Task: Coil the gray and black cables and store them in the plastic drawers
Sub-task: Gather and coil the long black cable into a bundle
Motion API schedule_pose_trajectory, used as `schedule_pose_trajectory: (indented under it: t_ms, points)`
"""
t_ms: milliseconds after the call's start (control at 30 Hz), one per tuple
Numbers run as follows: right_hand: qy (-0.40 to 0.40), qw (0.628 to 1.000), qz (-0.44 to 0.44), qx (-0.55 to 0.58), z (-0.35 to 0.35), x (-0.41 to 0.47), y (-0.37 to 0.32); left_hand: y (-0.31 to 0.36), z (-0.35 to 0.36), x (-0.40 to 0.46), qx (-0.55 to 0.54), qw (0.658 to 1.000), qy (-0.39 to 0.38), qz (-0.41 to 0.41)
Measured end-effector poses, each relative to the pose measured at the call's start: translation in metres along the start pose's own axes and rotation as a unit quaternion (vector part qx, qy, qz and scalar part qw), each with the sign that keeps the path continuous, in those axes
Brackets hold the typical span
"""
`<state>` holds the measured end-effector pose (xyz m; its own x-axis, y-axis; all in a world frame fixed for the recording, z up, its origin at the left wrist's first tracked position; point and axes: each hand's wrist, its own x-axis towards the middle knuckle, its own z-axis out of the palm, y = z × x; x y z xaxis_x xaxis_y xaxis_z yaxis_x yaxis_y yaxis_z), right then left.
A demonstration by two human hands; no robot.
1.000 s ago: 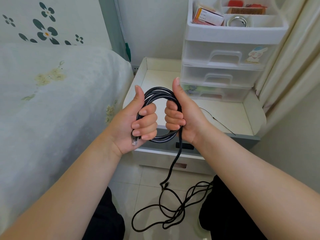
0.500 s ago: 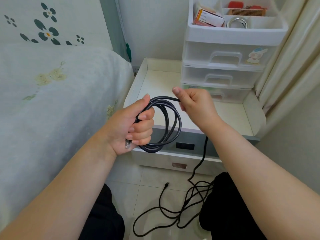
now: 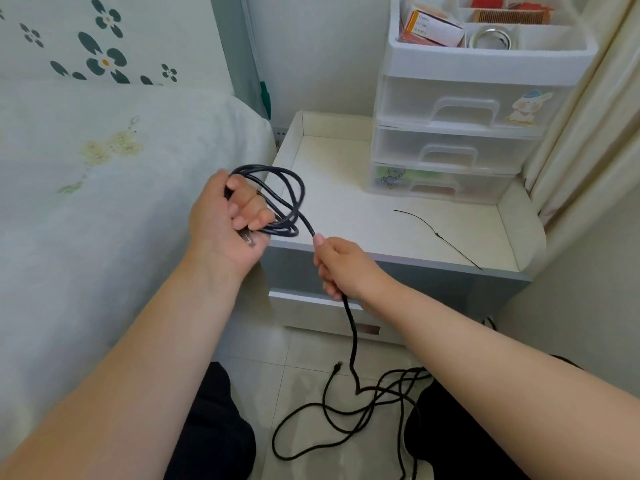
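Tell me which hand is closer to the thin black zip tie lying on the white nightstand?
Right. The right hand is just left of the thin black zip tie; the left hand sits farther left.

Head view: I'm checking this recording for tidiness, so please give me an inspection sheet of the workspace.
Surface: white nightstand top, walled rim.
Job's things: black cable, partly coiled; plastic drawers, all closed.
Clutter: thin black tie on the nightstand.
Hands: left hand holds the coil; right hand grips the trailing run.
Cables: the rest lies loose on the floor tiles.
Surroundings: bed left, curtain right.
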<state>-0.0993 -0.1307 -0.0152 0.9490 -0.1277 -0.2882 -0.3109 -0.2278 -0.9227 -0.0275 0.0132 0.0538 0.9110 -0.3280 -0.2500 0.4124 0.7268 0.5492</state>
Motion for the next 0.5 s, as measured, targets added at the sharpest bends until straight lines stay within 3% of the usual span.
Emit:
schedule_pose_trajectory:
  t_ms: [100, 167, 300, 400, 500]
  points:
    - [-0.073, 0.985, 0.144, 0.062, 0.010, -0.012, 0.015, 0.011, -0.010, 0.014, -0.053, 0.996, 0.053, 0.052]
    - [-0.069, 0.983, 0.165, 0.034, 0.017, -0.017, 0.024, 0.018, -0.018, 0.021, -0.063, 0.990, 0.104, 0.077]
    - [0.039, 0.980, 0.092, -0.175, 0.019, -0.025, 0.029, 0.025, -0.026, 0.029, -0.052, 0.972, 0.185, 0.135]
    - [0.112, 0.918, -0.038, -0.378, 0.016, -0.032, 0.023, 0.018, -0.018, 0.027, 0.013, 0.966, 0.204, 0.160]
    - [0.074, 0.880, -0.063, -0.464, 0.016, -0.038, 0.005, 0.007, -0.007, 0.023, 0.097, 0.958, 0.200, 0.183]
